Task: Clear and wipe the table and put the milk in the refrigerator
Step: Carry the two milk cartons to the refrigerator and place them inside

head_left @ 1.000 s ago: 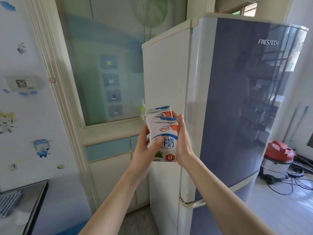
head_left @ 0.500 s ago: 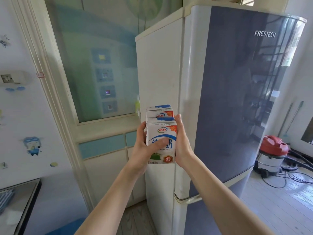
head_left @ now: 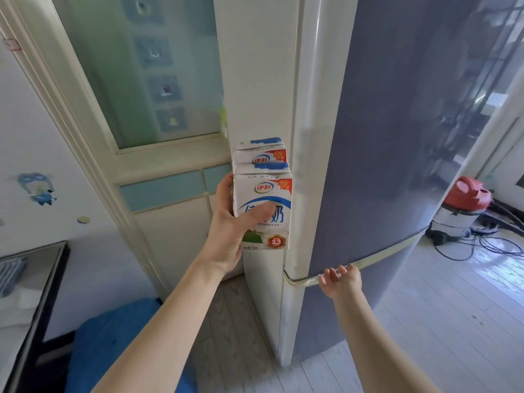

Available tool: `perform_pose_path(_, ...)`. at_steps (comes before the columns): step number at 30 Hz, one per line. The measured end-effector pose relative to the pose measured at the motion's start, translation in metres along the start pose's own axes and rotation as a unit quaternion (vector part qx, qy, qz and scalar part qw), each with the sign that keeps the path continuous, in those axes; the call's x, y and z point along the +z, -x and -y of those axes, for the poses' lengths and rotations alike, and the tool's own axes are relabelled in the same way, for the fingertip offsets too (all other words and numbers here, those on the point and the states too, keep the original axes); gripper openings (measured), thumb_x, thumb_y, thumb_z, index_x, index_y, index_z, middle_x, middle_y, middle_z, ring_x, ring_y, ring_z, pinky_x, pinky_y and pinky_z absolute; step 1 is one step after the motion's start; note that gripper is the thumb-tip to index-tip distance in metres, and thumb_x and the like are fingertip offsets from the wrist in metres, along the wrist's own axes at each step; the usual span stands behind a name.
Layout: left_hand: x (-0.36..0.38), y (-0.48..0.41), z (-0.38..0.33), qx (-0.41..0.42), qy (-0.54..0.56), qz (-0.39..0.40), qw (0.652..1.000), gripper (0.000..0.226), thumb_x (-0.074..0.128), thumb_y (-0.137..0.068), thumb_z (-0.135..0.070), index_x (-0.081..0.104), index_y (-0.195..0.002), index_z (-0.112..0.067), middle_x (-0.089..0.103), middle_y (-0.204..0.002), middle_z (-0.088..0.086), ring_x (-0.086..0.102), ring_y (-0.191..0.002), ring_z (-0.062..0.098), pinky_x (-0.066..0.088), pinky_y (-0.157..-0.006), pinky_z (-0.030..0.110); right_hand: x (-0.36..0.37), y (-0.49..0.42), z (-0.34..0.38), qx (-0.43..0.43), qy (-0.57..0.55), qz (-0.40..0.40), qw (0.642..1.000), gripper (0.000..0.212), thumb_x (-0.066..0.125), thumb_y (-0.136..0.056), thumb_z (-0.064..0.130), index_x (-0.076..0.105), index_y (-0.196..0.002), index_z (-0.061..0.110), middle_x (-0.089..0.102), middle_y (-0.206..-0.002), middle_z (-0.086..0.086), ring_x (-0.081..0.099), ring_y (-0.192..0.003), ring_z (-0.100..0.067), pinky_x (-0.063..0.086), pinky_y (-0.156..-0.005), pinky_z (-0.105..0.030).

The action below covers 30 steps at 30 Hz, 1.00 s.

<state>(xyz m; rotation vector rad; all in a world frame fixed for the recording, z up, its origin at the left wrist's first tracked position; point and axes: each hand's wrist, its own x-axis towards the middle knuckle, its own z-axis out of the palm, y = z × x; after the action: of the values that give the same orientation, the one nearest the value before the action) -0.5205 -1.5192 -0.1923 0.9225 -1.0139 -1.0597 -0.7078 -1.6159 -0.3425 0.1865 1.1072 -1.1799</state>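
Note:
Two white and blue milk cartons (head_left: 262, 205), one behind the other, are held upright by my left hand (head_left: 229, 234), thumb across the front carton. They hover in front of the refrigerator's (head_left: 377, 137) white left side. The refrigerator has a blue-grey door, which is closed. My right hand (head_left: 340, 279) is lower down with fingers spread, touching the pale handle strip (head_left: 368, 262) at the door's bottom edge. It holds nothing.
A red and silver vacuum cleaner (head_left: 462, 208) with cables stands on the floor to the right. A frosted glass partition (head_left: 147, 72) and white cabinet are left of the refrigerator. A dark-edged table corner (head_left: 42, 279) and a blue seat (head_left: 113, 336) sit bottom left.
My right hand has let go of the cartons and dropped to the refrigerator's handle strip. My left hand alone now holds both cartons. I have stepped closer to the refrigerator.

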Motion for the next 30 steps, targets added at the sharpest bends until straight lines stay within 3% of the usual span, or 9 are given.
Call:
perform_pose_path(3, -0.003, 0.000, 0.013, -0.016, -0.011, -0.012, 1.000, 0.113, 0.089, -0.033, -0.044, 0.038, -0.129, -0.015, 0.072, -0.094, -0.004, 0.070, -0.083, 0.016, 0.056, -0.063, 0.027, -0.014, -0.025, -0.009, 0.043, 0.000, -0.016, 0.999, 0.042, 0.034, -0.095, 0.028, 0.043, -0.133, 0.011, 0.047, -0.139, -0.006, 0.046, -0.127, -0.025, 0.032, -0.108, -0.036)
perform_pose_path(7, -0.007, -0.001, 0.030, -0.030, -0.013, -0.032, 0.999, 0.104, 0.089, -0.035, -0.044, 0.042, -0.124, -0.018, 0.072, -0.092, -0.006, 0.070, -0.083, 0.014, 0.055, -0.063, 0.026, -0.015, -0.046, -0.016, 0.072, -0.012, -0.012, 0.997, 0.051, 0.033, -0.096, 0.035, 0.031, -0.140, 0.008, 0.036, -0.147, -0.010, 0.036, -0.136, -0.024, 0.023, -0.114, -0.040)
perform_pose_path(10, -0.011, -0.003, 0.041, -0.036, -0.012, -0.046, 0.998, 0.104, 0.089, -0.036, -0.044, 0.041, -0.125, -0.017, 0.072, -0.092, -0.006, 0.070, -0.084, 0.013, 0.055, -0.063, 0.026, -0.010, -0.064, -0.020, 0.085, -0.038, 0.000, 0.996, 0.041, 0.034, -0.096, 0.038, 0.047, -0.121, 0.008, 0.045, -0.140, -0.006, 0.041, -0.132, -0.020, 0.028, -0.113, -0.038)
perform_pose_path(14, -0.015, -0.003, 0.049, -0.046, -0.011, -0.056, 0.997, 0.107, 0.089, -0.033, -0.046, 0.041, -0.126, -0.021, 0.072, -0.093, -0.007, 0.070, -0.085, 0.013, 0.056, -0.064, 0.027, -0.004, -0.086, -0.024, 0.089, -0.048, 0.035, 0.994, 0.038, 0.039, -0.092, 0.035, 0.058, -0.117, 0.014, 0.057, -0.131, 0.002, 0.054, -0.122, -0.018, 0.037, -0.108, -0.035)
perform_pose_path(17, -0.015, -0.002, 0.056, -0.051, -0.013, -0.065, 0.996, 0.106, 0.088, -0.032, -0.048, 0.042, -0.124, -0.023, 0.072, -0.093, -0.008, 0.069, -0.085, 0.013, 0.056, -0.064, 0.027, -0.004, -0.092, -0.024, 0.100, -0.047, 0.039, 0.993, 0.032, 0.044, -0.091, 0.038, 0.061, -0.098, 0.013, 0.062, -0.120, 0.001, 0.055, -0.120, -0.019, 0.040, -0.106, -0.033)
perform_pose_path(22, -0.013, 0.002, 0.067, -0.054, -0.007, -0.068, 0.996, 0.098, 0.088, -0.032, -0.049, 0.045, -0.118, -0.029, 0.071, -0.093, -0.009, 0.069, -0.086, 0.013, 0.056, -0.065, 0.028, -0.009, -0.089, -0.020, 0.095, -0.001, 0.068, 0.993, 0.043, 0.051, -0.090, 0.041, 0.051, -0.118, 0.009, 0.053, -0.133, -0.006, 0.051, -0.123, -0.021, 0.038, -0.108, -0.031)
perform_pose_path(30, 0.001, 0.011, 0.072, -0.063, 0.016, -0.065, 0.996, 0.098, 0.089, -0.028, -0.048, 0.048, -0.114, -0.026, 0.072, -0.091, -0.009, 0.070, -0.082, 0.011, 0.055, -0.062, 0.026, -0.075, -0.067, -0.004, 0.058, 0.009, 0.032, 0.998, 0.043, 0.051, -0.088, 0.048, 0.057, -0.099, 0.007, 0.054, -0.132, -0.002, 0.049, -0.127, -0.015, 0.037, -0.109, -0.028)
